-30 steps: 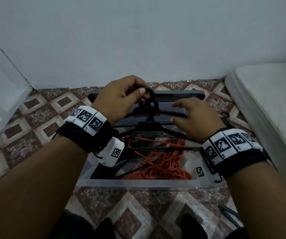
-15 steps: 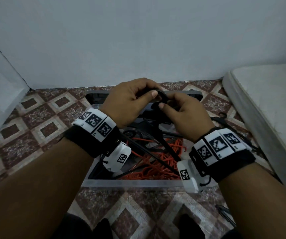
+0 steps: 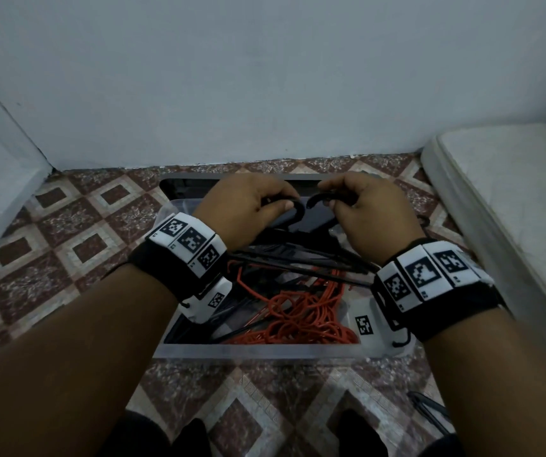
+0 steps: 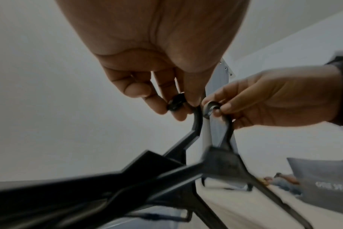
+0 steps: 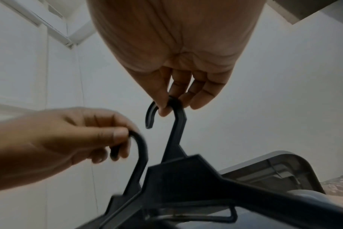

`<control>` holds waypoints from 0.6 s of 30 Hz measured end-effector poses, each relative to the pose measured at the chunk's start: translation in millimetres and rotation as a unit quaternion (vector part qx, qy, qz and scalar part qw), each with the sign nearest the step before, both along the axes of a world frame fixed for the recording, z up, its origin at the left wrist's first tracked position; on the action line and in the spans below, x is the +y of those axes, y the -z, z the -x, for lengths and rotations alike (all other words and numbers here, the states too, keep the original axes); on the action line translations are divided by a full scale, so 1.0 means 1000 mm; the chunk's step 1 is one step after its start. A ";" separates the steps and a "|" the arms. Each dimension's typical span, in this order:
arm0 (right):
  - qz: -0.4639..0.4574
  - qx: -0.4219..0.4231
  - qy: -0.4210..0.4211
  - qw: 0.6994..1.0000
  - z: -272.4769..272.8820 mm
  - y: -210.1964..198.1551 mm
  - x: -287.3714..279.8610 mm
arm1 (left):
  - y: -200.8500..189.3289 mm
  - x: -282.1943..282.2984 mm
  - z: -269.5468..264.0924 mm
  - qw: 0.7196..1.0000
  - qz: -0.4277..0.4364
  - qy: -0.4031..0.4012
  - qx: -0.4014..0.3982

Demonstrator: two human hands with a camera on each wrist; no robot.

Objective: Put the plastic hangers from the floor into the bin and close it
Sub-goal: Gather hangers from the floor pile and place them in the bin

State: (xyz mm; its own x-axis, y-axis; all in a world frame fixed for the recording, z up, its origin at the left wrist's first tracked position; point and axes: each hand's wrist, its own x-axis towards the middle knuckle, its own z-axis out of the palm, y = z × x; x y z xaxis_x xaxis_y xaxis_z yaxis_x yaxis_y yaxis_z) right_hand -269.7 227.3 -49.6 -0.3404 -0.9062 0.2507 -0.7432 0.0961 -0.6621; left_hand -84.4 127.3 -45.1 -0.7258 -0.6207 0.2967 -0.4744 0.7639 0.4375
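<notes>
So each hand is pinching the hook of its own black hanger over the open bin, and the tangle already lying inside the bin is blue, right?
Not quite: the tangle in the bin is orange-red, not blue, as the head view shows. The rest holds: the left hand pinches the hook of one black hanger, and the right hand pinches the hook of another, both over the open bin.

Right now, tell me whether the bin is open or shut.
Open: the bin shows hangers and red cord inside; its lid lies behind.

Both hands, left (image 3: 248, 209) and right (image 3: 373, 212), raised side by side, fingers pinched.
</notes>
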 end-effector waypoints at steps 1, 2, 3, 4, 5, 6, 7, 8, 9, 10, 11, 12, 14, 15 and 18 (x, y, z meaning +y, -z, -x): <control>0.012 -0.002 0.001 1.000 0.001 -0.002 0.001 | 0.003 -0.004 -0.002 1.000 0.009 -0.017 -0.020; 0.023 -0.004 -0.001 1.000 0.002 -0.004 0.002 | 0.005 -0.008 -0.004 0.999 0.013 -0.035 -0.036; 0.028 -0.008 -0.008 1.000 0.003 -0.007 0.003 | 0.007 -0.012 -0.007 0.997 0.014 -0.054 -0.046; 0.025 -0.012 -0.022 0.999 0.004 -0.009 0.004 | 0.008 -0.016 -0.010 0.996 0.013 -0.069 -0.048; 0.014 -0.012 -0.040 0.999 0.004 -0.011 0.006 | 0.009 -0.019 -0.013 0.996 0.009 -0.081 -0.045; -0.003 -0.002 -0.059 0.998 0.003 -0.012 0.007 | 0.010 -0.022 -0.015 0.995 0.002 -0.088 -0.041; -0.019 0.016 -0.076 0.997 0.001 -0.012 0.008 | 0.010 -0.022 -0.015 0.995 -0.008 -0.091 -0.037; -0.030 0.036 -0.086 0.995 -0.002 -0.011 0.009 | 0.009 -0.022 -0.015 0.995 -0.019 -0.090 -0.033; -0.032 0.054 -0.093 0.994 -0.006 -0.010 0.008 | 0.008 -0.020 -0.013 0.996 -0.029 -0.084 -0.029; -0.027 0.069 -0.097 0.993 -0.010 -0.009 0.008 | 0.006 -0.017 -0.010 0.996 -0.037 -0.072 -0.024; -0.020 0.086 -0.102 0.991 -0.014 -0.008 0.007 | 0.004 -0.013 -0.007 0.997 -0.043 -0.056 -0.018; -0.013 0.105 -0.106 0.989 -0.018 -0.006 0.005 | 0.001 -0.008 -0.004 0.998 -0.049 -0.039 -0.010; 0.005 0.128 -0.105 0.986 -0.022 -0.003 0.003 | -0.004 0.000 0.001 0.998 -0.067 -0.011 0.004; 0.021 0.125 -0.097 0.987 -0.023 -0.002 0.003 | -0.006 0.003 0.003 0.997 -0.077 -0.001 0.012; 0.070 0.116 -0.062 0.989 -0.020 -0.003 0.004 | -0.011 0.009 0.005 0.992 -0.120 0.020 0.044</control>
State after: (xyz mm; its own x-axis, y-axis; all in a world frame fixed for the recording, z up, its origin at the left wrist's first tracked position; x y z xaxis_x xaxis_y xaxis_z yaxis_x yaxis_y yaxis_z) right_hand -249.6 231.4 -46.7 -0.1478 -0.8880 0.4354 -0.8768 -0.0860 -0.4731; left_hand -89.2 136.8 -34.1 -0.7292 -0.6521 0.2076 -0.3975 0.6505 0.6472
